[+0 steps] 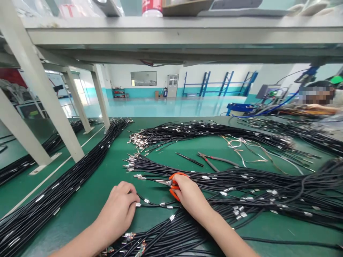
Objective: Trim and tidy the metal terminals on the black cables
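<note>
My left hand [122, 201] is closed, its thumb and fingers pinched on the end of a black cable [150, 205] that carries silver metal sleeves. In my right hand [189, 189] is a pair of orange-handled scissors [175, 192], blades pointing left toward several cable ends with silver tips. Under and beside my right wrist runs a bundle of black cables [227, 178]. Below, between my forearms, lies another bundle [171, 232], some of its ends showing bare connectors with copper-coloured and green parts. The tip pinched by my left hand is hidden behind the fingers.
Grey-handled pliers [217, 160] and a thin black pen-like tool [189, 159] lie beyond the scissors. More cable bundles [88, 167] stretch across the green table [107, 185]. White metal legs [61, 107] stand at left, under an overhead shelf [171, 37]. A co-worker sits at far right.
</note>
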{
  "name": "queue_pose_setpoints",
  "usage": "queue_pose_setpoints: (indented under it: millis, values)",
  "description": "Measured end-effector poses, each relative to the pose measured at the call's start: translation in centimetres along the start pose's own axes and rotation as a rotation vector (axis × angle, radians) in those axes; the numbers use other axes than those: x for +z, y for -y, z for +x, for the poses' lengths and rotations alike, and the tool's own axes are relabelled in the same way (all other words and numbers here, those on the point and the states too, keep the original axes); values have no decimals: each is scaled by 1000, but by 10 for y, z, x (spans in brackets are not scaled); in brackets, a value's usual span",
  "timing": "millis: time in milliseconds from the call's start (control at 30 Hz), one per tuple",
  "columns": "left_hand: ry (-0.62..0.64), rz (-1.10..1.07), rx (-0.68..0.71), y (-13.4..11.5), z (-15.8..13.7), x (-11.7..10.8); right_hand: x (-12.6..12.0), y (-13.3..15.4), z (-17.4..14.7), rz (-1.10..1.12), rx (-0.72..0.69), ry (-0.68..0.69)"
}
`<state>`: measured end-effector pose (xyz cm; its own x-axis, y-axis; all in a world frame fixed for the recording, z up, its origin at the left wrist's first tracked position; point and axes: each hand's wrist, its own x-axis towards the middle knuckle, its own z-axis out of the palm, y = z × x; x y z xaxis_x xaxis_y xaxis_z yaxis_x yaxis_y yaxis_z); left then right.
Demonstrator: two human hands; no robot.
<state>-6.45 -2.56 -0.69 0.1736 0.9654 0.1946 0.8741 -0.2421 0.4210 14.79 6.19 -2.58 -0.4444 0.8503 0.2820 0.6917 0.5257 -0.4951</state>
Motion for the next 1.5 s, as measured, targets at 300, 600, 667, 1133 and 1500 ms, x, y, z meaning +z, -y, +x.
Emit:
queue_pose_setpoints:
  millis: [300, 600, 667, 1133, 1500]
  values:
    - [309, 150, 194, -34, -2, 11, 0, -9, 3, -28, -40, -114]
    - [383, 10, 108, -40, -4, 7, -4, -10, 8, 13, -25, -123]
    - [368, -189, 107, -31, 6, 2, -9, -12, 6, 123, 23, -170]
    - [-149, -1242, -44, -56, 84, 7, -37, -7, 3, 652, 165, -125]
    - [100, -925, -94, -66, 73, 33, -43, 11, -7, 970, 212, -219]
